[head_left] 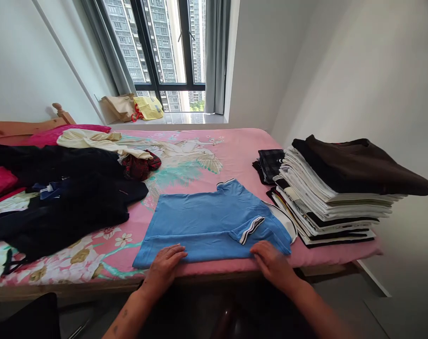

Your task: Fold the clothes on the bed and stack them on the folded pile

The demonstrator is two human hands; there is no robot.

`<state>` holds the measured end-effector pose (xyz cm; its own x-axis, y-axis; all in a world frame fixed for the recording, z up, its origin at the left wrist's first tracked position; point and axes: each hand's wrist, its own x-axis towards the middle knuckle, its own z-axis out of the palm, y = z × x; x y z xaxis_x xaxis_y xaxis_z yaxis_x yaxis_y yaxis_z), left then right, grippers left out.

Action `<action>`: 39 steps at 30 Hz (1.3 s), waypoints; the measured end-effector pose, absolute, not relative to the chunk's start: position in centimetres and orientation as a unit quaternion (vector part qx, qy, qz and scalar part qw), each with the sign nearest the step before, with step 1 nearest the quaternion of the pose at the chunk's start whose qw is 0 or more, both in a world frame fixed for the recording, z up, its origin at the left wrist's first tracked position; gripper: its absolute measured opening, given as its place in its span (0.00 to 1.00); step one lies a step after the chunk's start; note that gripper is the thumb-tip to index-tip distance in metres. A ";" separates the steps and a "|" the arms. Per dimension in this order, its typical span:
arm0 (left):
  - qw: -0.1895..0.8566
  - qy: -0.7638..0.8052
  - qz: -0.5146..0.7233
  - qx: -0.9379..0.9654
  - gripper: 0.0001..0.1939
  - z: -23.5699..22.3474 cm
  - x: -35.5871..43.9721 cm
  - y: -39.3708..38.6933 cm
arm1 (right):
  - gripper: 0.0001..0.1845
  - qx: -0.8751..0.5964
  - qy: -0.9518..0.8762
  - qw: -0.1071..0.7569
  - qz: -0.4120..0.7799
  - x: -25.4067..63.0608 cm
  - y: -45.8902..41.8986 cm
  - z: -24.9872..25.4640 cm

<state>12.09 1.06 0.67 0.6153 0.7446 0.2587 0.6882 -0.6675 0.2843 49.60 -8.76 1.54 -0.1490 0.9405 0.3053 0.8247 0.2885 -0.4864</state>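
Note:
A blue short-sleeved shirt [196, 214] lies on the bed with its hem to the left and its collar end to the right. Its near side is folded inward along the length, and one sleeve [251, 230] with black-and-white striped trim rests on top. My left hand [167, 262] lies over the near edge by the hem, fingers stretched out. At the near edge below the sleeve, my right hand [272, 265] has its fingers and thumb closed on the cloth; it is slightly blurred. White fabric with a dark border [282, 221] shows at the collar end.
A tall stack of folded clothes [327, 188] stands at the right, beside a dark checked folded pile [270, 165]. Loose dark clothes [76, 202] are heaped on the left. The pink bedsheet [242, 146] reaches toward the window. Bags [148, 107] sit on the sill.

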 end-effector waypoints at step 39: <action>0.124 0.431 0.182 0.875 0.16 2.4 35.9 8.7 | 0.17 -0.687 -0.638 0.345 0.044 51.4 -9.4 0.5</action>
